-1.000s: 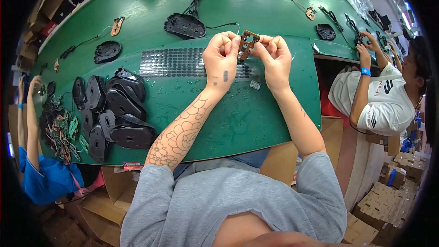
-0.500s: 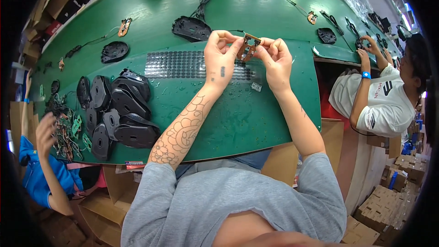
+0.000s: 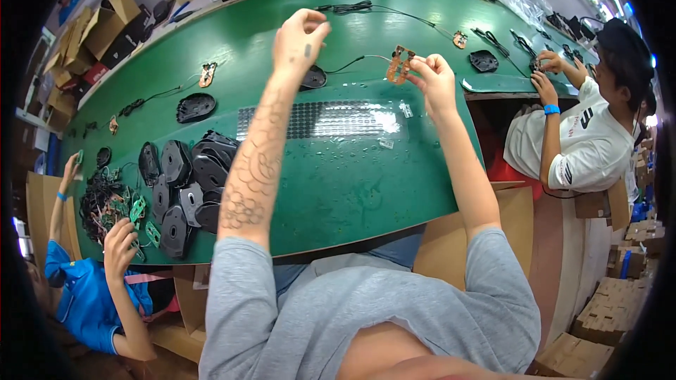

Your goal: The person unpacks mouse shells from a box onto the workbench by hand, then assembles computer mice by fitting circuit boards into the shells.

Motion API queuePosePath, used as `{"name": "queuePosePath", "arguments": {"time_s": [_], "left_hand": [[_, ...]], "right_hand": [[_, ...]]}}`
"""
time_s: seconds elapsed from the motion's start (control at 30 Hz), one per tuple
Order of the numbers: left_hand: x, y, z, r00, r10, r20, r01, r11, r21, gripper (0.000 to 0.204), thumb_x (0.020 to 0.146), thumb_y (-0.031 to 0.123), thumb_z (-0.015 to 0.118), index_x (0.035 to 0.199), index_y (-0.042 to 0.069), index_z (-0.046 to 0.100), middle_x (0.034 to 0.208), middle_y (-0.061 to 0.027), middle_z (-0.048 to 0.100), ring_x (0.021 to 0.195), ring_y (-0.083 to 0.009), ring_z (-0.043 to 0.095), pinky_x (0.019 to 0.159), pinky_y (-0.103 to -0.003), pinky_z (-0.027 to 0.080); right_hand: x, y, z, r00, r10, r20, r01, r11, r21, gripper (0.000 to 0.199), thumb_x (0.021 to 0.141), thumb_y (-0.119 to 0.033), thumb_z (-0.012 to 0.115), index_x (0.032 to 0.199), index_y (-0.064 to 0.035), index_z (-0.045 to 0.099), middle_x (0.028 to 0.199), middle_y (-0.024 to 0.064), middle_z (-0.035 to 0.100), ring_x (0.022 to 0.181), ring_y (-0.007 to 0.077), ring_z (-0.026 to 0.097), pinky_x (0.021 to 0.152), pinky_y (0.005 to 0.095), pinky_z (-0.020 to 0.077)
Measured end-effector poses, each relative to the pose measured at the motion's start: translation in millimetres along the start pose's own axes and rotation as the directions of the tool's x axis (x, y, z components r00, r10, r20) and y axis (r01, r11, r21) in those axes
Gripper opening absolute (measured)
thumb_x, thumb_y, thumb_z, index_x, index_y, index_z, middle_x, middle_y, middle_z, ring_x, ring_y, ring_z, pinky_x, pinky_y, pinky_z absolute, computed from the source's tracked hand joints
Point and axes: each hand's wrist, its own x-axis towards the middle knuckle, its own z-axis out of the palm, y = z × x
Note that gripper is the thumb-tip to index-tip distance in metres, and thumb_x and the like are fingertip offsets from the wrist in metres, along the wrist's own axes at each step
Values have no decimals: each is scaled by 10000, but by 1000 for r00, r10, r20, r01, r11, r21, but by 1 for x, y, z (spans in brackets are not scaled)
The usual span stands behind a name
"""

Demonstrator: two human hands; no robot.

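Observation:
My right hand point(image 3: 435, 84) pinches a small orange-brown circuit board point(image 3: 398, 63) by its edge. From the board a thin black cable point(image 3: 345, 66) runs left toward a black mouse shell point(image 3: 314, 79), which my left forearm partly covers. My left hand point(image 3: 298, 39) is raised above the far side of that shell, its fingers curled together. What those fingers hold, if anything, is hidden. Beneath both hands lies a clear sheet of round black pads point(image 3: 338, 118) on the green table mat point(image 3: 352, 190).
Stacked black mouse shells point(image 3: 176, 162) lie left of my forearm, beside tangled cables and green boards point(image 3: 105, 200). Another shell point(image 3: 196, 108) and a wired board point(image 3: 206, 74) lie farther back. Co-workers sit left, in a blue shirt point(image 3: 91, 295), and right, in white point(image 3: 591, 141).
My left hand has let go of the circuit board and moved up and left. My right hand keeps the board, slightly farther right. The co-worker's hand at left has come down to the green boards.

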Motion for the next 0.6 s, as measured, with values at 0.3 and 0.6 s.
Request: {"name": "queuePosePath", "arguments": {"time_s": [0.3, 0.6], "left_hand": [[9, -57, -72, 853, -25, 521, -452, 462, 763, 406, 779, 193, 715, 1175, 104, 693, 1110, -120, 706, 1001, -311, 674, 901, -385, 546], [-30, 12, -46, 906, -163, 390, -212, 623, 753, 419, 797, 270, 766, 1160, 81, 674, 1151, -142, 672, 1032, -309, 657, 880, -409, 548]], "right_hand": [[10, 2, -82, 996, -34, -86, -35, 719, -694, 137, 850, -42, 710, 904, -32, 584, 936, 95, 677, 779, 178, 648, 717, 294, 557], [-57, -3, -15, 951, -87, 298, 306, 433, -848, 186, 833, -111, 747, 990, -17, 712, 797, 50, 637, 654, 165, 558, 648, 296, 489]]}}
